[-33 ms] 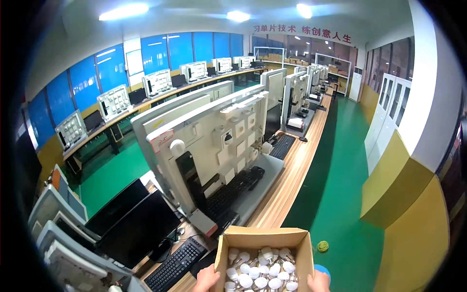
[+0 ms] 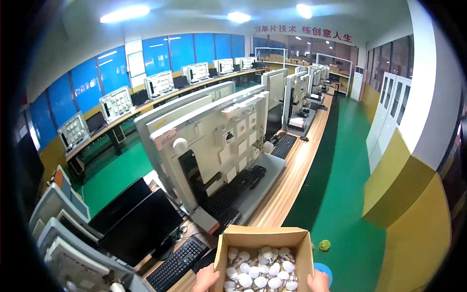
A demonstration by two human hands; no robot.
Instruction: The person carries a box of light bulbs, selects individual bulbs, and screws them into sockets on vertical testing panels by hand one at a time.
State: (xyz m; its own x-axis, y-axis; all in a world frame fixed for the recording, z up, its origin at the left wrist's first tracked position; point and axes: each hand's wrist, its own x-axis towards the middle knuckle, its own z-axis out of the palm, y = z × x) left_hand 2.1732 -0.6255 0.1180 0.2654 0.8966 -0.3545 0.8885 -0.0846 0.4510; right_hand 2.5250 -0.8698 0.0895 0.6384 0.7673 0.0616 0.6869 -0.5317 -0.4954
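Observation:
An uncovered cardboard box (image 2: 265, 232) is held up between my hands at the lower middle of the view. Inside lie several white light bulbs (image 2: 260, 282), heaped loosely with some metal bases showing. My left hand (image 2: 206, 278) grips the box's left wall, fingers closed on it. On the opposite wall my right hand (image 2: 318, 281) is closed in the same way. The box's near side is cut off by the lower edge of the view.
A wooden bench (image 2: 296, 163) runs ahead, carrying a white panel board (image 2: 214, 131), a black keyboard (image 2: 177, 263) and a dark monitor (image 2: 141, 228). On the green floor (image 2: 340, 194) lie a yellow-green coil (image 2: 324, 245) and a blue round object (image 2: 322, 272). A yellow-based pillar (image 2: 394, 185) stands right.
The surroundings have shifted very slightly in the view, and more of the blue object shows beside the box. My hands keep the same hold on the box.

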